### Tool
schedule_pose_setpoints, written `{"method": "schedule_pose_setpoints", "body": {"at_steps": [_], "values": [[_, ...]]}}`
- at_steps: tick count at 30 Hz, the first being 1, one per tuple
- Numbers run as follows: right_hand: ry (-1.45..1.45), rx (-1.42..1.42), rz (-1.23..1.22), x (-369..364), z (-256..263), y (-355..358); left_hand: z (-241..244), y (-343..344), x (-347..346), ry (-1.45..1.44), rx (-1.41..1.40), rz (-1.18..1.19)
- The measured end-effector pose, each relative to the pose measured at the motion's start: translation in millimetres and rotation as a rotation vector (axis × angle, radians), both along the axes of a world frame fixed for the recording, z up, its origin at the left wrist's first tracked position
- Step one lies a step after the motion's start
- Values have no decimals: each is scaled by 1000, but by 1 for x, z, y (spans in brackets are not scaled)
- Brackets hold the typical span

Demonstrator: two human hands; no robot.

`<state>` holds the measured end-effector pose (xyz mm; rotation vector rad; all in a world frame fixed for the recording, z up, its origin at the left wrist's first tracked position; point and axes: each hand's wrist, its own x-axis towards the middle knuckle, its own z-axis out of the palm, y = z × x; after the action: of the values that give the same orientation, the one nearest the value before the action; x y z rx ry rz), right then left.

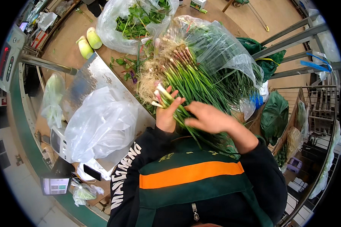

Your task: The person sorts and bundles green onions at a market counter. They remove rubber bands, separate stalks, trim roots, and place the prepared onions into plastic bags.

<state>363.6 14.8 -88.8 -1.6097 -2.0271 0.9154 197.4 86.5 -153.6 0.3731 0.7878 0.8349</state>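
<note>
My left hand [167, 117] is closed around a few green garlic stalks [165, 97], their trimmed white and pinkish ends pointing up past my thumb. Over the leafy part of those stalks is my right hand [209, 117], blurred by motion. Whether its fingers grip any leaves cannot be told. A large heap of green garlic [190, 76] lies just beyond both hands, with tangled pale roots [147, 79] to the left and long green leaves to the right. A clear plastic bag [224, 42] covers the far part of the heap.
At left, a metal weighing platform [86, 73] bears crumpled plastic bags [102, 127]. Two pale green radishes [85, 47] lie beyond it, beside an open bag [109, 31] of leafy greens. A phone [92, 172] is near my left elbow. Metal rails [289, 41] and dark green bags [274, 117] stand right.
</note>
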Motion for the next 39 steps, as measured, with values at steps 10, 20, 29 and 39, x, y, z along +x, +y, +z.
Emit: {"method": "schedule_pose_setpoints", "body": {"at_steps": [10,20,29,39], "values": [[-432,4,-448,21,-160,134,-19,8,-17,4,-38,-18],[123,-83,-110,12,-39,59,-26,31,3,33,110,-40],[456,-47,83,7,-8,84,17,24,-20,-115,144,29],[215,-823,314,60,32,-30,111,-3,-51,-390,203,61]]}}
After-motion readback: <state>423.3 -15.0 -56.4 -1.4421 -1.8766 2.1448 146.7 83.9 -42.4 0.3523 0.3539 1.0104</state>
